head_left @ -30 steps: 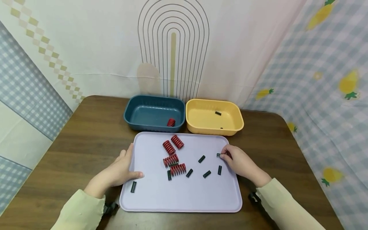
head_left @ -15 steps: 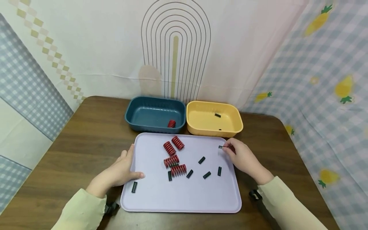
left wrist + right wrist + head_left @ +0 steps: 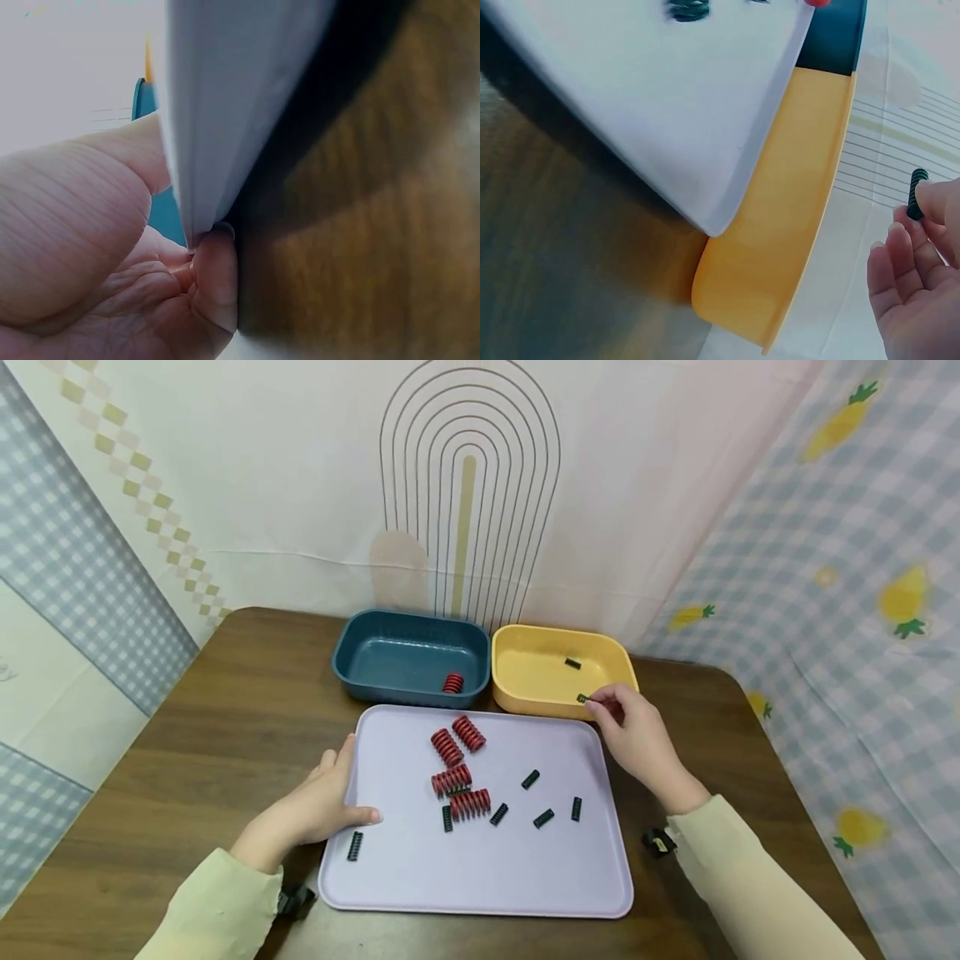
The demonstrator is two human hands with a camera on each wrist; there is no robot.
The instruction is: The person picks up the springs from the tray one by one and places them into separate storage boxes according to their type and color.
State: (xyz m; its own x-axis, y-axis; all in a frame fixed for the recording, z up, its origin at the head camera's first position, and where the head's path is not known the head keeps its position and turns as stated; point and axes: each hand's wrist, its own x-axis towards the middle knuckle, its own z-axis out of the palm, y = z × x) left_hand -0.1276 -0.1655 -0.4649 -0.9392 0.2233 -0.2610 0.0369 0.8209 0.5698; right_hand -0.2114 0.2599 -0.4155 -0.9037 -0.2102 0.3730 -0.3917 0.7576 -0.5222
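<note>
In the head view my right hand (image 3: 640, 747) is over the front right of the yellow bin (image 3: 528, 702). Thumb and fingertips pinch a small dark green spring (image 3: 915, 195), clearly seen in the right wrist view. My left hand (image 3: 318, 810) grips the left edge of the lilac tray (image 3: 540, 881), thumb over the rim; the left wrist view has a fingertip against the tray's outer side. Large red springs (image 3: 470, 804) lie clustered on the tray, one green spring partly hidden between them. Several small green springs (image 3: 543, 818) are scattered around them.
Left of the yellow bin stands a dark blue bin (image 3: 397, 696) with a red spring (image 3: 453, 683) inside. A green spring (image 3: 573, 663) lies in the yellow bin. Both bins stand behind the tray on the wooden table (image 3: 247, 693), in front of a fabric backdrop (image 3: 300, 485).
My right hand has lifted the green spring from the tray's right side and carried it back to above the yellow bin's front. My left hand stays at the tray edge.
</note>
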